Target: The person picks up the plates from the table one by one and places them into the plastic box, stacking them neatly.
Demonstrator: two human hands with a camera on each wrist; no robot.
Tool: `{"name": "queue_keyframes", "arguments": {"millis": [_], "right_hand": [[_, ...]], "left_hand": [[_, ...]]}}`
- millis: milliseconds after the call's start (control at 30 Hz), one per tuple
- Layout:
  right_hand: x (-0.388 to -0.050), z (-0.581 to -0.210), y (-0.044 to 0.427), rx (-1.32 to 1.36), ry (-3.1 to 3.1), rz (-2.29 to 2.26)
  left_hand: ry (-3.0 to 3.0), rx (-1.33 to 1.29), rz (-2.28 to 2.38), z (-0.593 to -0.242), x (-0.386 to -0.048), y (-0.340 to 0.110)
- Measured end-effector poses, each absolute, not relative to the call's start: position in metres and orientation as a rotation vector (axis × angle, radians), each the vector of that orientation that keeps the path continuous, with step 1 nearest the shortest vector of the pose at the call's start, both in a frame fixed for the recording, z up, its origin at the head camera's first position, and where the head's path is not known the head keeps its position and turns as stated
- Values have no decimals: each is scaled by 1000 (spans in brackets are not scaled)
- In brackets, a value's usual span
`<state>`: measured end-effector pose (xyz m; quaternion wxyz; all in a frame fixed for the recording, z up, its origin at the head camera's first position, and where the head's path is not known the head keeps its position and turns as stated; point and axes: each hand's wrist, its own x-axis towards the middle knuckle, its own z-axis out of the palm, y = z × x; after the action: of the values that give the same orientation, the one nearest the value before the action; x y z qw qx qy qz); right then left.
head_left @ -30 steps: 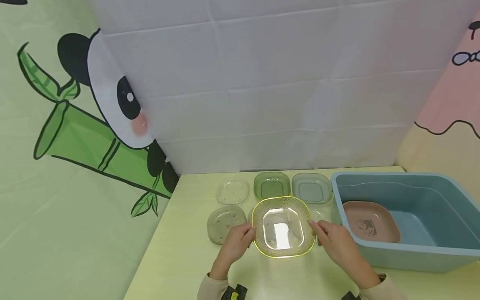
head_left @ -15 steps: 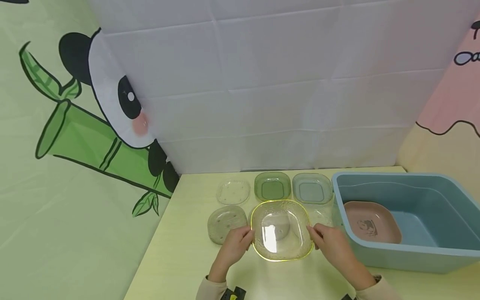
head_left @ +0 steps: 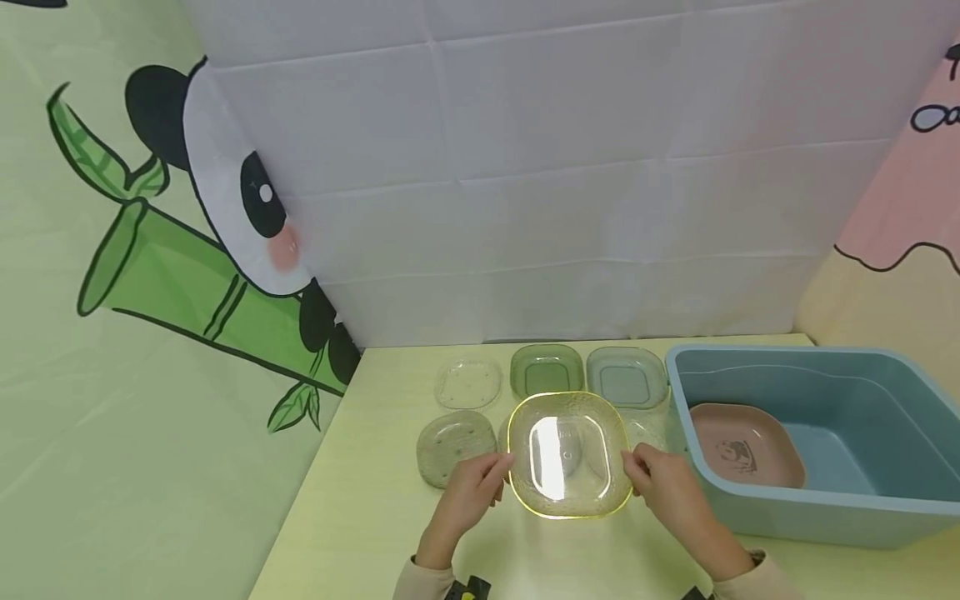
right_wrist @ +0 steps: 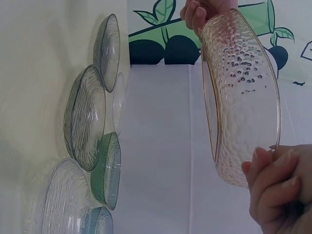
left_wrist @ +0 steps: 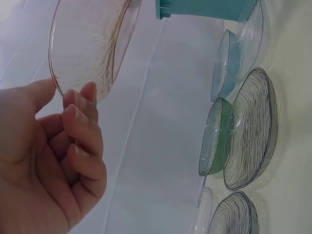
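Observation:
A clear square dish with a yellow rim [head_left: 570,483] is held up above the table, its inside facing the head camera. My left hand [head_left: 467,498] pinches its left edge and my right hand [head_left: 667,493] pinches the right edge. In the left wrist view, the thumb and fingers of the left hand [left_wrist: 63,151] grip the dish's rim [left_wrist: 83,48]. The right wrist view has the dish [right_wrist: 243,112] between both hands, with the right hand [right_wrist: 280,190] at its lower end.
Behind are a clear dish [head_left: 468,384], a green dish [head_left: 546,371] and a bluish dish [head_left: 626,377]. A greyish dish [head_left: 450,446] lies at the left; others show partly behind the held dish. At the right stands a blue tub [head_left: 825,497] holding a brown plate [head_left: 744,446].
The yellow-rimmed dish dipped slightly, then rose again with a small shift right, and the bright reflection on it moved. Both hands keep their hold on its edges.

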<state>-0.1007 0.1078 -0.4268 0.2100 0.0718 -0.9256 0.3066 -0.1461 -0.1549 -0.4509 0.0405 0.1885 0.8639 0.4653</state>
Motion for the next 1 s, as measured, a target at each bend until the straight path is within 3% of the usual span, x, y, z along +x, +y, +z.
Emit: {"name": "queue_keyframes", "arguments": {"millis": [233,1000], "right_hand": [[-103,-423,116,258,-2339,643],[-108,-398,145,210,-2278,580]], "left_hand": [[2616,540,1449,-466,-143,-160],[2586,459,1471,-486,-136,-171]]}}
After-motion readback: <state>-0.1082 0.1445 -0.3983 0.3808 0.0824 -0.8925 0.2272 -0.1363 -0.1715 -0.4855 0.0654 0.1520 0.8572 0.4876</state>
